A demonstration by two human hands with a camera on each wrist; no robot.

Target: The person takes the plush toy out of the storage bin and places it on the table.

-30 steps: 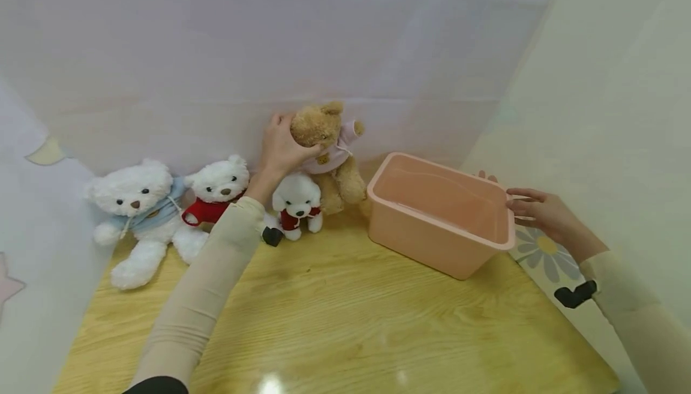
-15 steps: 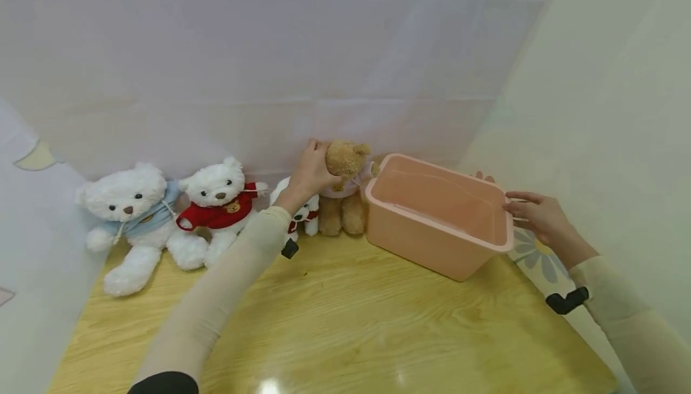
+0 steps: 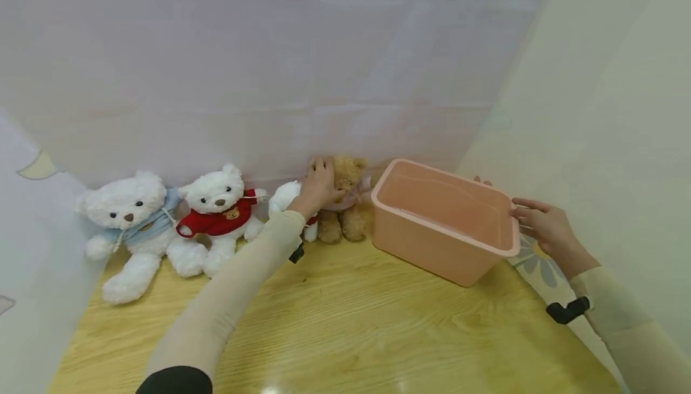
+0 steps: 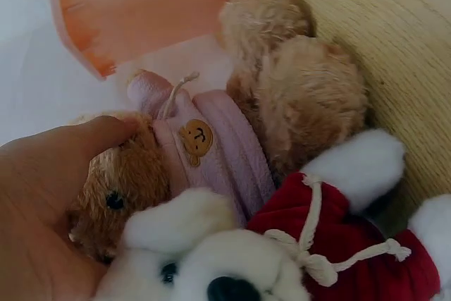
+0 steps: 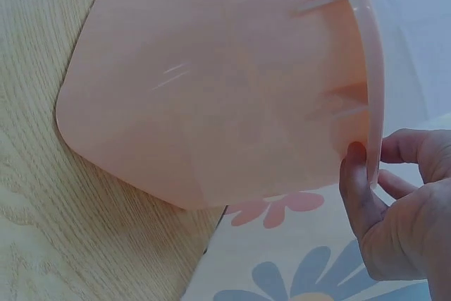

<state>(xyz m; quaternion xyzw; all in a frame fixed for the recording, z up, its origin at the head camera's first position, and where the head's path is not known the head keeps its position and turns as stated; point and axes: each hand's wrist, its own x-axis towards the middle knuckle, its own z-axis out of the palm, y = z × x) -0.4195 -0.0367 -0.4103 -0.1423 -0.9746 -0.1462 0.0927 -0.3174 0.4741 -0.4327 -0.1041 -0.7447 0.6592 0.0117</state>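
Observation:
My left hand [image 3: 318, 188] grips the head of a brown teddy bear [image 3: 349, 172] in a pale pink sweater. In the left wrist view the thumb lies along the bear's face, while the other fingers are hidden. The bear's legs are down on the table, close to the left end of a pink plastic bin [image 3: 426, 235]. A small white plush dog [image 4: 338, 244] in a red top sits against the bear's other side, partly behind my left wrist. My right hand [image 3: 550, 232] pinches the rim at the bin's right end, with the thumb outside and fingertips over the edge.
Farther left sit a white bear in a blue hoodie [image 3: 143, 220] and a white bear in a red sweater [image 3: 221, 214]. The wooden table [image 3: 345, 322] meets a cloth-covered wall [image 3: 259, 70] behind the toys. A flower-printed sheet [image 5: 282, 273] hangs past the table's right edge.
My left hand has brought the brown bear down and to the right, from a raised tilt to upright on the table between the dog and the bin. My right hand keeps its place on the bin.

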